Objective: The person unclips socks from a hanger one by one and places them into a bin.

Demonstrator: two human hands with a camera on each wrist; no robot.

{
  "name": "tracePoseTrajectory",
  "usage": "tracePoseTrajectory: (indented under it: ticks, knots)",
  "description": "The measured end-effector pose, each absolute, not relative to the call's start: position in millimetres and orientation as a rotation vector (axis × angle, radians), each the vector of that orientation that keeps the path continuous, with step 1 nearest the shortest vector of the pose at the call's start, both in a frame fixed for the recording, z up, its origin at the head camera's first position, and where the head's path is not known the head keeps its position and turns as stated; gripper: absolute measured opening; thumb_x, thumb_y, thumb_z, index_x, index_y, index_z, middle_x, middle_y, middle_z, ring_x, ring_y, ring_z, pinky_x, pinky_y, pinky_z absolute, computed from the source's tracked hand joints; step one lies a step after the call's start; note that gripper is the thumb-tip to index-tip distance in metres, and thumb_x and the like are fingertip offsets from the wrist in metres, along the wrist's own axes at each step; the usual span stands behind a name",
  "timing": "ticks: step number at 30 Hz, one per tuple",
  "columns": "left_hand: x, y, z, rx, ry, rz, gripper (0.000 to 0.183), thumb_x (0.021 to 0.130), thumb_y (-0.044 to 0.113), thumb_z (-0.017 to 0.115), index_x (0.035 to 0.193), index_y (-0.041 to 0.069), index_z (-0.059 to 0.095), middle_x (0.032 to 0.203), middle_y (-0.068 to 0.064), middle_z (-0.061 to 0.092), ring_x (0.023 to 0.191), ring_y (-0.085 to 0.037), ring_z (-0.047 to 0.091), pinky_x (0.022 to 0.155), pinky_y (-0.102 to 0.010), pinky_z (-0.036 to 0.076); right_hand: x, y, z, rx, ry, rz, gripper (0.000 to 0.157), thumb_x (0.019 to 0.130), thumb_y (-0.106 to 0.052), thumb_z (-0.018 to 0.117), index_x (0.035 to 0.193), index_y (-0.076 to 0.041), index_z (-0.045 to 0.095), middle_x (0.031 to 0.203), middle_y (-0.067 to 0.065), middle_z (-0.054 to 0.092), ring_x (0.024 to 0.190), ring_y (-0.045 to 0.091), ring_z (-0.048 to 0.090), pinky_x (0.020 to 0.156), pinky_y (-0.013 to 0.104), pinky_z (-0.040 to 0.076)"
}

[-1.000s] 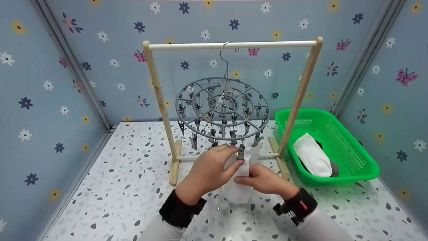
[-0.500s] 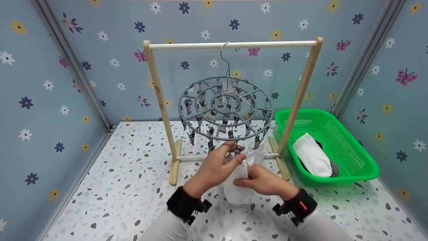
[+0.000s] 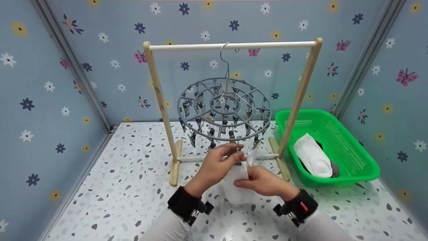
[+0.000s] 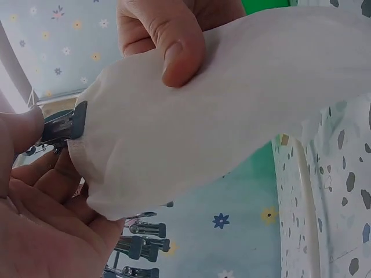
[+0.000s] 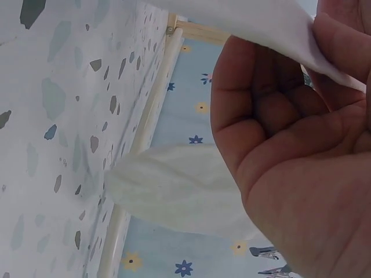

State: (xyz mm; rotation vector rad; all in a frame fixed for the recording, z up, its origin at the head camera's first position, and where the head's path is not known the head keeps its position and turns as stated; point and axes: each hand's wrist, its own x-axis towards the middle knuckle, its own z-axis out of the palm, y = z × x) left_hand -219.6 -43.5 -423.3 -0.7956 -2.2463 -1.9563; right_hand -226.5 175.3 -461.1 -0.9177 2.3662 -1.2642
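Note:
A white sock (image 3: 235, 189) hangs upright between the hands, below the round grey clip hanger (image 3: 223, 138). My left hand (image 3: 214, 167) pinches a dark grey clip (image 4: 66, 124) between thumb and fingers. In the left wrist view, the clip's jaws sit on the sock's cuff edge. My right hand (image 3: 267, 182) grips the sock's side below the cuff, its thumb lying on the near face of the cloth. A second white sock (image 5: 179, 185) hangs behind, seen in the right wrist view; how it is attached is hidden there.
The hanger hooks onto the white bar (image 3: 267, 45) of a wooden rack (image 3: 302, 87). Several clips dangle from its rings. To the right, a green basket (image 3: 356, 150) contains a white sock (image 3: 312, 155) and darker cloth. Patterned walls enclose the speckled table (image 3: 110, 187).
My left hand has shifted slightly right and brought the clip down to the sock's cuff. The hanger has swung and turned a little. My right hand has stayed nearly still.

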Motion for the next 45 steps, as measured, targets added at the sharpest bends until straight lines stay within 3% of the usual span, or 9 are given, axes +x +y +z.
tracePoseTrajectory:
  ticks: [10, 17, 26, 33, 37, 40, 45]
  knots:
    - [-218.2, -43.9, -423.3, -0.709, -2.182, -1.948, 0.03, 0.103, 0.021, 0.082, 0.125, 0.0, 0.082, 0.114, -0.007, 0.084, 0.101, -0.024, 0.081, 0.091, -0.034, 0.066, -227.0, 176.5, -463.1, -0.906, 2.358, -1.299, 0.023, 0.108, -0.029, 0.076, 0.117, -0.009, 0.082, 0.096, -0.002, 0.081, 0.076, 0.011, 0.068, 0.069, 0.024, 0.056]
    - [-219.3, -44.3, -422.0, -0.744, -2.113, -1.969, 0.024, 0.103, 0.014, 0.081, 0.12, -0.003, 0.083, 0.112, -0.009, 0.085, 0.1, -0.025, 0.082, 0.091, -0.035, 0.067, -226.7, 176.2, -459.5, -0.885, 2.405, -1.306, 0.021, 0.109, -0.028, 0.075, 0.115, -0.009, 0.082, 0.072, -0.01, 0.053, 0.062, 0.006, 0.048, 0.058, 0.023, 0.04]
    - [-219.9, -44.8, -422.0, -0.77, -2.074, -1.95, 0.02, 0.103, 0.015, 0.083, 0.114, 0.0, 0.086, 0.104, -0.005, 0.086, 0.093, -0.024, 0.082, 0.083, -0.03, 0.066, -227.4, 176.6, -460.4, -0.871, 2.452, -1.301, 0.02, 0.109, -0.028, 0.075, 0.103, -0.009, 0.081, 0.067, -0.012, 0.043, 0.06, 0.006, 0.043, 0.056, 0.023, 0.036]
    - [-219.0, -46.4, -423.4, -0.746, -2.072, -1.985, 0.017, 0.103, 0.014, 0.082, 0.115, 0.004, 0.087, 0.106, -0.002, 0.086, 0.096, -0.024, 0.083, 0.084, -0.032, 0.067, -226.4, 177.2, -461.3, -0.867, 2.436, -1.302, 0.021, 0.109, -0.027, 0.075, 0.103, -0.008, 0.081, 0.069, -0.012, 0.05, 0.064, 0.007, 0.05, 0.06, 0.023, 0.043]
    - [-219.5, -46.5, -422.0, -0.73, -2.078, -1.973, 0.015, 0.102, 0.014, 0.083, 0.115, 0.007, 0.087, 0.107, -0.003, 0.085, 0.095, -0.025, 0.083, 0.074, -0.024, 0.063, -227.0, 177.5, -460.9, -0.881, 2.438, -1.289, 0.021, 0.108, -0.027, 0.075, 0.099, -0.008, 0.079, 0.069, -0.011, 0.052, 0.062, 0.007, 0.05, 0.06, 0.023, 0.042]
    - [-219.3, -47.1, -421.2, -0.727, -2.084, -1.952, 0.015, 0.102, 0.014, 0.082, 0.114, 0.006, 0.087, 0.107, -0.005, 0.085, 0.095, -0.026, 0.083, 0.062, -0.019, 0.052, -228.7, 178.2, -461.8, -0.899, 2.433, -1.276, 0.022, 0.108, -0.027, 0.075, 0.098, -0.008, 0.079, 0.071, -0.011, 0.057, 0.063, 0.007, 0.052, 0.059, 0.023, 0.043]
    - [-219.4, -47.0, -420.9, -0.729, -2.089, -1.938, 0.017, 0.103, 0.015, 0.082, 0.116, 0.005, 0.087, 0.107, -0.006, 0.085, 0.096, -0.027, 0.083, 0.06, -0.017, 0.05, -231.6, 182.0, -461.8, -0.918, 2.419, -1.248, 0.023, 0.108, -0.026, 0.075, 0.095, -0.007, 0.077, 0.069, -0.012, 0.054, 0.06, 0.005, 0.049, 0.055, 0.022, 0.04]
